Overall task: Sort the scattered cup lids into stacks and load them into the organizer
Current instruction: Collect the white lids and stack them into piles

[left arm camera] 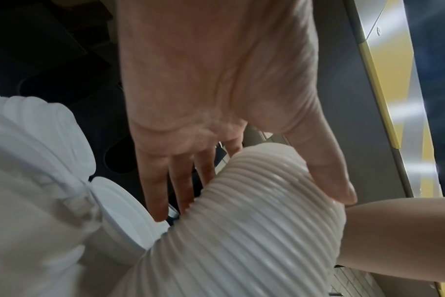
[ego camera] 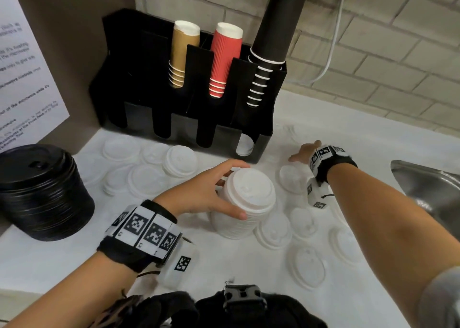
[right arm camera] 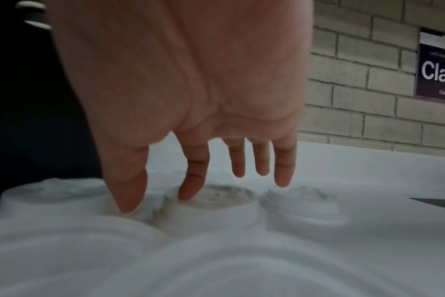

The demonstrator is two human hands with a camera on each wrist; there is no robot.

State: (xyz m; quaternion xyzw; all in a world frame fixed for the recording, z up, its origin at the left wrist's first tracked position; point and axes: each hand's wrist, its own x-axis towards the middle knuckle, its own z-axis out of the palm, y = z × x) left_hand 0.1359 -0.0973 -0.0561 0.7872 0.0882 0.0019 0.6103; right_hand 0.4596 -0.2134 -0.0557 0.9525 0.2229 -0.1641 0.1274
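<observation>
The head view is looking forward and steeply down from above onto a white countertop (ego camera: 249, 278), taking in both forearms and a black slotted cup organizer (ego camera: 139, 78) against the pale brick wall (ego camera: 398, 53). The left wrist view is looking along the palm of the left hand (left arm camera: 216, 90) at very close range, sharing with the head view the tall ribbed stack of white plastic lids (ego camera: 245, 203). The right wrist view is facing low across the countertop past the right hand (right arm camera: 191, 80) toward the same brick wall.
</observation>
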